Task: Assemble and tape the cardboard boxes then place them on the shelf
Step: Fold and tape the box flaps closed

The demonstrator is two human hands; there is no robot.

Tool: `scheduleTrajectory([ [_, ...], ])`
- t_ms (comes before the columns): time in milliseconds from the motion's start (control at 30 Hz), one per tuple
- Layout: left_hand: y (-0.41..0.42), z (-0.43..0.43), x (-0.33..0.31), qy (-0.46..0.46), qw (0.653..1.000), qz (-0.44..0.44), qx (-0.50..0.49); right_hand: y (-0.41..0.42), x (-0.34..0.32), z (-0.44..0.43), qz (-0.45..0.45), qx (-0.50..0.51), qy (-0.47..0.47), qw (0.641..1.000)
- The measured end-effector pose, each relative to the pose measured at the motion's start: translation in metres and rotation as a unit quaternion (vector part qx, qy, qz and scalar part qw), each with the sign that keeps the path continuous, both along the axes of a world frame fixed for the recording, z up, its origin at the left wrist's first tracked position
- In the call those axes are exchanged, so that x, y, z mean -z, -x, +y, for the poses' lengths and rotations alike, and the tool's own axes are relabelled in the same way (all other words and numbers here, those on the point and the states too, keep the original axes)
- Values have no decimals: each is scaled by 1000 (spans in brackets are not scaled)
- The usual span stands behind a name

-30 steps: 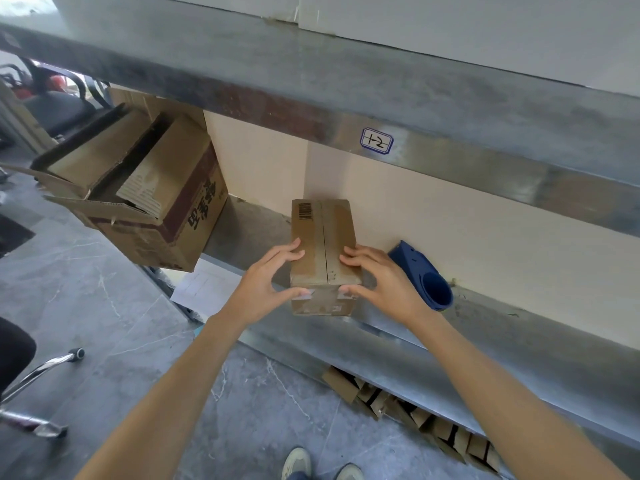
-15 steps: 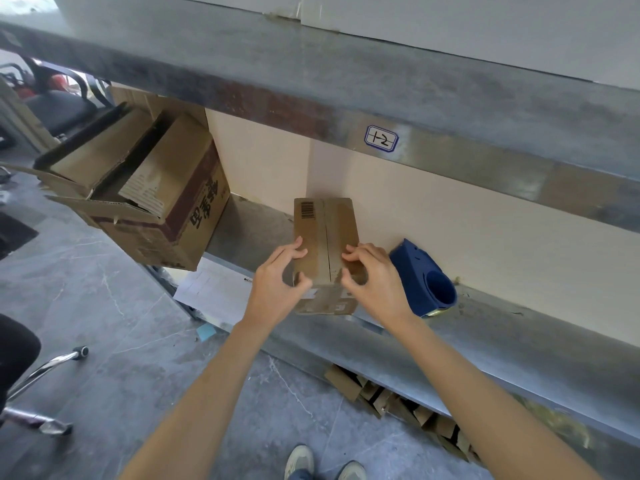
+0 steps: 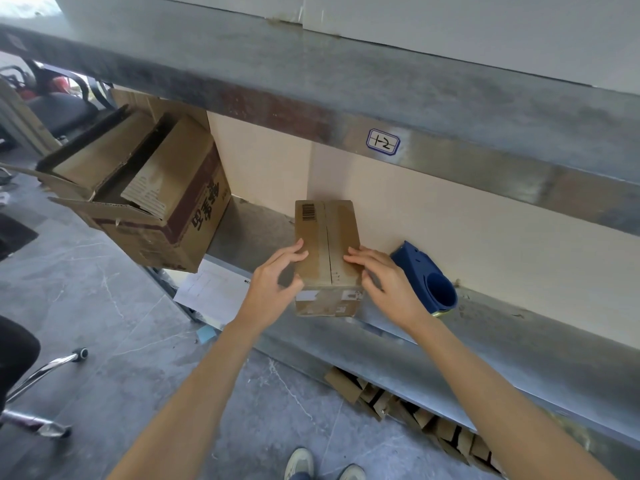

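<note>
A small taped cardboard box (image 3: 327,237) with a barcode label sits on the metal shelf (image 3: 485,348), its near end at the shelf's front edge. My left hand (image 3: 273,285) holds its left front corner, with fingers on the top and thumb against the side. On the right front corner, my right hand (image 3: 384,282) holds it the same way. A blue tape dispenser (image 3: 426,282) lies on the shelf just right of my right hand.
A large open cardboard box (image 3: 166,216) stands at the shelf's left end, overhanging the edge. A white paper sheet (image 3: 211,292) lies beside it. The upper shelf (image 3: 311,81) hangs overhead. Folded cardboard pieces (image 3: 398,403) lie under the shelf. A chair base (image 3: 41,375) stands on the floor at left.
Both hands shifted on the box's front corners: thumbs left the front face and now lie at the sides. The box stays in place on the shelf.
</note>
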State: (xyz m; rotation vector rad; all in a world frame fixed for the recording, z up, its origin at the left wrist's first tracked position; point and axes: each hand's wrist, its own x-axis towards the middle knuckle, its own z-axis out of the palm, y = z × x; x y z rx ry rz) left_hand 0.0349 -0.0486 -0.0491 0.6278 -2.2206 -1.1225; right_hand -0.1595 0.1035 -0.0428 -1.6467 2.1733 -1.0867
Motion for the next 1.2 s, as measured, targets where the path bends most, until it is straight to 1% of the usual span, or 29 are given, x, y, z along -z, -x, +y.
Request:
scheduleTrajectory([
  [133, -3, -4, -4, -9, 1000, -19, 20, 1, -8, 2, -14, -13, -10, 1000],
  [233, -9, -11, -7, -18, 997, -41, 60, 8, -19, 7, -41, -58, -62, 996],
  [300, -11, -16, -8, -24, 996, -55, 72, 14, -24, 8, -34, -88, -101, 990],
  [367, -11, -17, -8, -25, 996, -56, 70, 17, -27, 8, -20, -99, -117, 988],
  [467, -9, -13, -5, -22, 998, -36, 52, 16, -25, 7, -17, -85, -97, 991],
  [767, -4, -5, 1, 6, 1000, 15, 7, 3, -13, 8, -85, -37, -16, 996],
  [900, -2, -3, 2, 15, 1000, 24, -5, 2, -9, 2, -64, -14, 17, 998],
  [1000, 1, 1, 2, 25, 999, 32, -21, 0, -8, -3, -56, 9, 13, 998],
  [1067, 2, 2, 1, 28, 999, 30, -26, -3, -10, -8, -29, 29, 7, 999],
  [1133, 1, 1, 2, 26, 999, 24, -17, -5, -12, -10, -11, 37, 1, 999],
  [1200, -1, -4, 1, 5, 1000, 15, 4, -3, -12, -7, -26, 22, -20, 999],
])
